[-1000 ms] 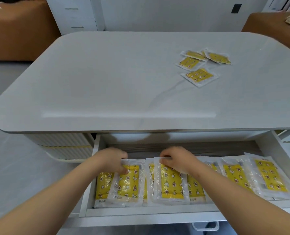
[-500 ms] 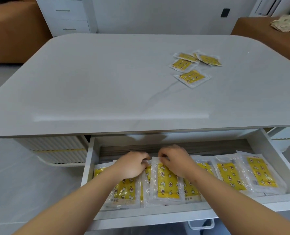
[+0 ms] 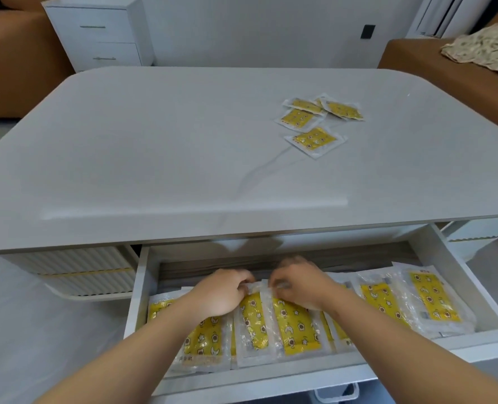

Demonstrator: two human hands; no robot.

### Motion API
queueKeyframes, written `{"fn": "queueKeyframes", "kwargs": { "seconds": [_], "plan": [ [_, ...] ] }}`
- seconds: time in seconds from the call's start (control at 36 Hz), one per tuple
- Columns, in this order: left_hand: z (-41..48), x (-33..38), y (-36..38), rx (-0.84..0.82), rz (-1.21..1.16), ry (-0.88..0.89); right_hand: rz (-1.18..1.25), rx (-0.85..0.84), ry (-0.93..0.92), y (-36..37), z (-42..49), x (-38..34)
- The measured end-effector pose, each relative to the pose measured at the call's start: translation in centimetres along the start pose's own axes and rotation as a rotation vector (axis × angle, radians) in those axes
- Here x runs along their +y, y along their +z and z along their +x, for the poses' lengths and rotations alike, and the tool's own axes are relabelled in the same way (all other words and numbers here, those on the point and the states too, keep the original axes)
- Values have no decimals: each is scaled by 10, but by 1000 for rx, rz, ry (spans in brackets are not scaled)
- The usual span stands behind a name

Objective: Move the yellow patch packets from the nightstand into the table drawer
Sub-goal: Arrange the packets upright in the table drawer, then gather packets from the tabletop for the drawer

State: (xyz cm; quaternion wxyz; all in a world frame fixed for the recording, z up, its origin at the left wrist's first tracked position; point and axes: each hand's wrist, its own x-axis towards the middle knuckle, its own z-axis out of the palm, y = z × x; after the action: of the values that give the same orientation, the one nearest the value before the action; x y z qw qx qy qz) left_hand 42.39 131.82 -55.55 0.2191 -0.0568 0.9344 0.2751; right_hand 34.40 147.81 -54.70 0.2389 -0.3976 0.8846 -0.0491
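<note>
The right hand [image 3: 297,284] is closed narrow, its curled fingertips pinching the clear top edge of a flat yellow patch packet [image 3: 296,328], star-printed and sealed in clear plastic, at the middle of the drawer. The left hand [image 3: 221,293], knuckles up and fingers curled tight, grips the top edge of the neighbouring packet [image 3: 253,325] at its 9 o'clock. Both forearms reach in from 6 o'clock, and the hands are nearly touching. The open white table drawer [image 3: 143,287] holds an overlapping row of seven countable packets. Four more packets [image 3: 314,139] lie clustered on the pale grey tabletop [image 3: 154,141] toward 1 o'clock. One white two-drawer cabinet [image 3: 96,33] stands at 11 o'clock.
</note>
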Motion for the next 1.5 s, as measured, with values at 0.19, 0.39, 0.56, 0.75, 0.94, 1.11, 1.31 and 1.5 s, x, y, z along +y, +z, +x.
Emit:
{"fn": "queueKeyframes", "kwargs": {
  "seconds": [0.19,0.39,0.56,0.75,0.94,1.11,1.31,1.5],
  "plan": [
    [-5,8,-2,24,19,16,120,63,13,1,-8,0],
    [-27,38,-39,262,0,182,445,424,68,-41,-27,2],
    [-7,60,-85,526,-111,314,578,738,179,-84,-27,15],
    [80,66,-105,675,-89,203,422,676,436,-104,20,57],
    [160,67,-129,953,131,265,364,882,610,-135,74,101],
    [230,71,-168,1002,275,360,159,910,600,-173,131,143],
    [298,77,-210,1042,341,617,138,799,561,-209,184,186],
    [334,84,-221,441,392,310,84,583,616,-222,212,213]
  ]
}}
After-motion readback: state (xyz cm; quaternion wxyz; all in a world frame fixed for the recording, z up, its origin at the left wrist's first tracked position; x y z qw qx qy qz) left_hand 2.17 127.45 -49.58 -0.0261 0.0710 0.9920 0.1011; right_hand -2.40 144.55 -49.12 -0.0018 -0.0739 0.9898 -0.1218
